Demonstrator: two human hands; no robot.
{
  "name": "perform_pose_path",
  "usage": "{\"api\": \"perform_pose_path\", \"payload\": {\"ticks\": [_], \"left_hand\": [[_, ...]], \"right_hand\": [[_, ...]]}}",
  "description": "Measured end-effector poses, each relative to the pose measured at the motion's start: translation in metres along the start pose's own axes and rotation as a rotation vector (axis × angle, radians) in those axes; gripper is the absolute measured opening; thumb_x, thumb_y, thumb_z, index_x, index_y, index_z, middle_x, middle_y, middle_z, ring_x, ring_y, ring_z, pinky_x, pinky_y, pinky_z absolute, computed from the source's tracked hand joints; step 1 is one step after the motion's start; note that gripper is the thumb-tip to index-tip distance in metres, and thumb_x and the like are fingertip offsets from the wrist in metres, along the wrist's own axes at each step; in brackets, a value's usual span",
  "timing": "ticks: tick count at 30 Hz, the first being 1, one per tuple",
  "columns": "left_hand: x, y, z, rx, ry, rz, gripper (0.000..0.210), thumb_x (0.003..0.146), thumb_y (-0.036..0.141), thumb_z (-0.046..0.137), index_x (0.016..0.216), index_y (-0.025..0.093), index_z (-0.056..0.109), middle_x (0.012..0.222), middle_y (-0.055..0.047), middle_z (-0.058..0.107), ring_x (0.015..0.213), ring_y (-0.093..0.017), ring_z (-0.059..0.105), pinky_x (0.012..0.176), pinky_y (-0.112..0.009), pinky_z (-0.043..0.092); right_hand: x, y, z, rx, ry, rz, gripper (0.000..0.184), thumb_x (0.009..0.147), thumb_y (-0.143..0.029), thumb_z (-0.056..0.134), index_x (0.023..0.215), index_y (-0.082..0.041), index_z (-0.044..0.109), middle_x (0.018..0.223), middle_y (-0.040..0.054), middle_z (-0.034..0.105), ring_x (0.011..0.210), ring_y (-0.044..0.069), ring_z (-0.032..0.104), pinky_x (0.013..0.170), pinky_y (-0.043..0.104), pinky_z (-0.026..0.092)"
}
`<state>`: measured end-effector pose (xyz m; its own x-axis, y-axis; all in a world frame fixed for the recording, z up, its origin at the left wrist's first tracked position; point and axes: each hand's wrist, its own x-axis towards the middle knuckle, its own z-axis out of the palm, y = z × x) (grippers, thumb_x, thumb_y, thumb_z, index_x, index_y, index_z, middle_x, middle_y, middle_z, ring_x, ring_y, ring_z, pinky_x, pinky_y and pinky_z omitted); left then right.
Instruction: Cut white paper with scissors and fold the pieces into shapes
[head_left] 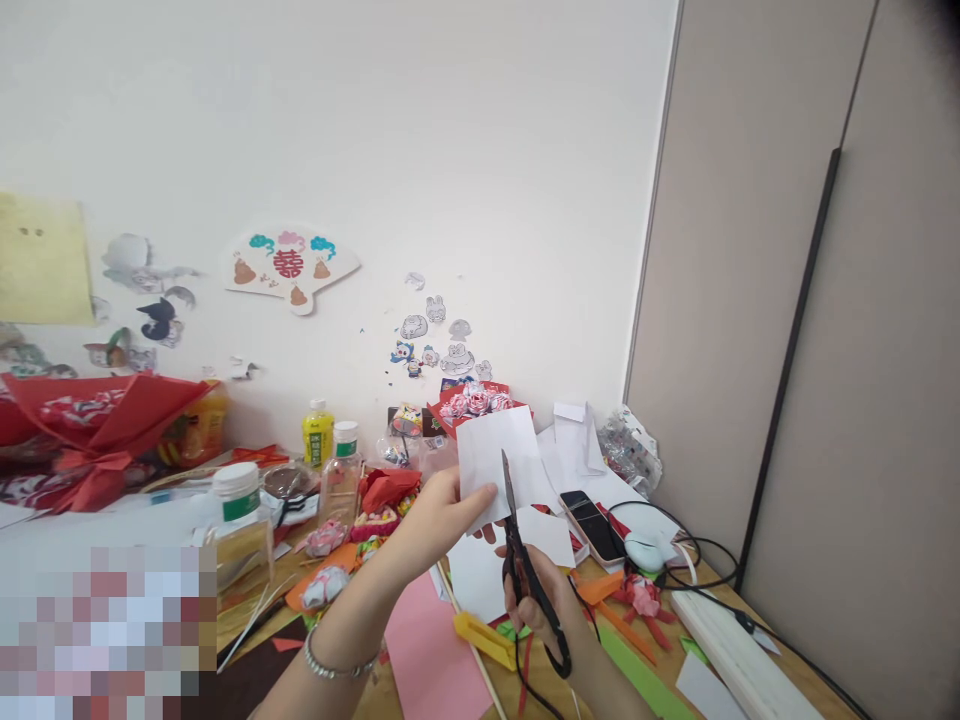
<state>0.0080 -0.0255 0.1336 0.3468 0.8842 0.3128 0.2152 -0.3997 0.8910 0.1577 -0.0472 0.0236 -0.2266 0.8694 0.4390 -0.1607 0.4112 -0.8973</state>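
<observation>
Half covered, half cropped
A white rectangular paper sheet [484, 455] hides most fingers of the left hand [444, 503]; left of it, a pixelated block [105, 640] obscures things; below it, a pink paper sheet [424, 650] is cut off.

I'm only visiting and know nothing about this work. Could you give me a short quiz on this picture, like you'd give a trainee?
1. True or false: the right hand holds the scissors.
2. What is the left hand holding?
A) a green bottle cap
B) a white sheet of paper
C) a strip of red ribbon
3. Fill in the blank: in the picture, the phone lies to the ____ of the scissors.

Key:
1. True.
2. B.
3. Right.
</observation>
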Motion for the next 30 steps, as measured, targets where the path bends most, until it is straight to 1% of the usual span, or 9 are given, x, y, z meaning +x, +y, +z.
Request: {"api": "perform_pose_path", "payload": {"ticks": [5, 8, 11, 15, 21, 25, 30], "left_hand": [[0.0, 0.001, 0.001, -0.01, 0.017, 0.003, 0.023, 0.074, 0.034, 0.053, 0.062, 0.015, 0.057, 0.052, -0.004, 0.064, 0.05, -0.017, 0.061, 0.045, -0.022, 0.043], [0.002, -0.001, 0.001, -0.007, 0.026, 0.006, 0.023, 0.073, 0.033, 0.052, 0.061, 0.015, 0.057, 0.051, -0.003, 0.064, 0.048, -0.015, 0.06, 0.045, -0.021, 0.042], [0.004, -0.006, 0.0, -0.019, 0.015, 0.019, 0.022, 0.073, 0.033, 0.053, 0.063, 0.014, 0.057, 0.054, -0.004, 0.065, 0.049, -0.016, 0.061, 0.045, -0.022, 0.043], [0.008, -0.012, -0.001, -0.03, -0.004, 0.024, 0.023, 0.074, 0.034, 0.052, 0.068, 0.013, 0.058, 0.055, -0.005, 0.065, 0.051, -0.017, 0.063, 0.046, -0.023, 0.044], [0.01, -0.016, -0.001, -0.038, -0.012, 0.012, 0.022, 0.076, 0.033, 0.051, 0.069, 0.013, 0.058, 0.052, -0.004, 0.064, 0.049, -0.015, 0.061, 0.045, -0.021, 0.043], [0.01, -0.015, -0.001, -0.062, -0.014, 0.014, 0.022, 0.075, 0.033, 0.052, 0.068, 0.012, 0.058, 0.052, -0.004, 0.064, 0.049, -0.016, 0.061, 0.045, -0.021, 0.043], [0.011, -0.015, -0.001, -0.074, -0.018, -0.009, 0.021, 0.073, 0.032, 0.053, 0.068, 0.012, 0.057, 0.053, -0.003, 0.064, 0.048, -0.016, 0.061, 0.044, -0.021, 0.043]], "right_hand": [[-0.008, -0.01, 0.004, -0.021, 0.107, -0.033, 0.053, 0.065, -0.06, 0.064, 0.097, -0.019, 0.059, 0.067, -0.0004, 0.051, 0.055, 0.011, 0.043, 0.052, 0.024, 0.037], [-0.007, -0.008, 0.003, -0.017, 0.09, -0.027, 0.056, 0.064, -0.062, 0.063, 0.098, -0.018, 0.057, 0.062, -0.0024, 0.048, 0.048, 0.009, 0.039, 0.045, 0.022, 0.033], [-0.002, 0.004, -0.001, -0.016, 0.058, -0.009, 0.059, 0.064, -0.064, 0.061, 0.099, -0.017, 0.056, 0.058, -0.0044, 0.044, 0.042, 0.007, 0.034, 0.04, 0.02, 0.028], [0.002, 0.016, -0.004, -0.022, 0.055, 0.005, 0.06, 0.063, -0.063, 0.062, 0.099, -0.016, 0.056, 0.058, -0.005, 0.042, 0.04, 0.005, 0.033, 0.038, 0.019, 0.029], [0.0, 0.015, -0.004, -0.046, 0.07, 0.0, 0.059, 0.065, -0.062, 0.062, 0.101, -0.016, 0.054, 0.062, -0.0043, 0.043, 0.039, 0.003, 0.032, 0.036, 0.017, 0.027], [0.0, 0.016, -0.004, -0.076, 0.098, -0.008, 0.056, 0.066, -0.061, 0.062, 0.099, -0.017, 0.056, 0.064, -0.0033, 0.045, 0.04, 0.003, 0.034, 0.035, 0.017, 0.029], [0.002, 0.022, -0.007, -0.081, 0.074, 0.004, 0.055, 0.066, -0.06, 0.061, 0.1, -0.016, 0.055, 0.06, -0.0055, 0.042, 0.036, 0.002, 0.03, 0.032, 0.015, 0.026]]}}
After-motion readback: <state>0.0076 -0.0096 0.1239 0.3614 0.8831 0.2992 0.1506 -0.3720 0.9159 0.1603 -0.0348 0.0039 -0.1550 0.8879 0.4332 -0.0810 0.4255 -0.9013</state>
